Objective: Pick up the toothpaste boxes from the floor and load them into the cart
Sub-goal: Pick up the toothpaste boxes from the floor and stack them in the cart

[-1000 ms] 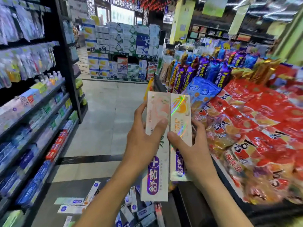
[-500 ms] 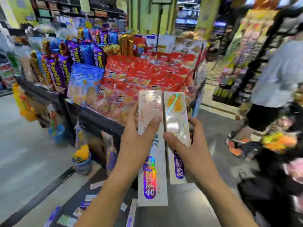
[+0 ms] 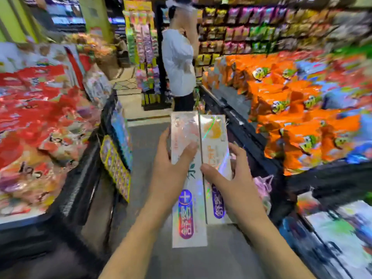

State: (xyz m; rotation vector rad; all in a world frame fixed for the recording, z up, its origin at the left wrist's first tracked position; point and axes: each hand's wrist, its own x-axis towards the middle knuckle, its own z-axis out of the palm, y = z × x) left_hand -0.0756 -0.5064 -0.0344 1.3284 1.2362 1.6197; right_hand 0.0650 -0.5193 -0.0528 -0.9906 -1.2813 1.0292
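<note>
A narrow grey-floored aisle runs between two black display bins in a shop. Red snack bags fill the left bin, orange bags the right. At the far end a person in a white shirt stands beside tall snack shelves and a green pillar.

A single head-worn view looks forward and down along a shop aisle, wide-angled, so edges bend and blur. The forearms enter from 6 o'clock, and the left hand and right hand sit close below the lens at centre, holding two boxes upright toward 12. The grey floor runs away toward 12, where a person stands well off. Red packs fill 9 o'clock, orange packs fill 3.
</note>
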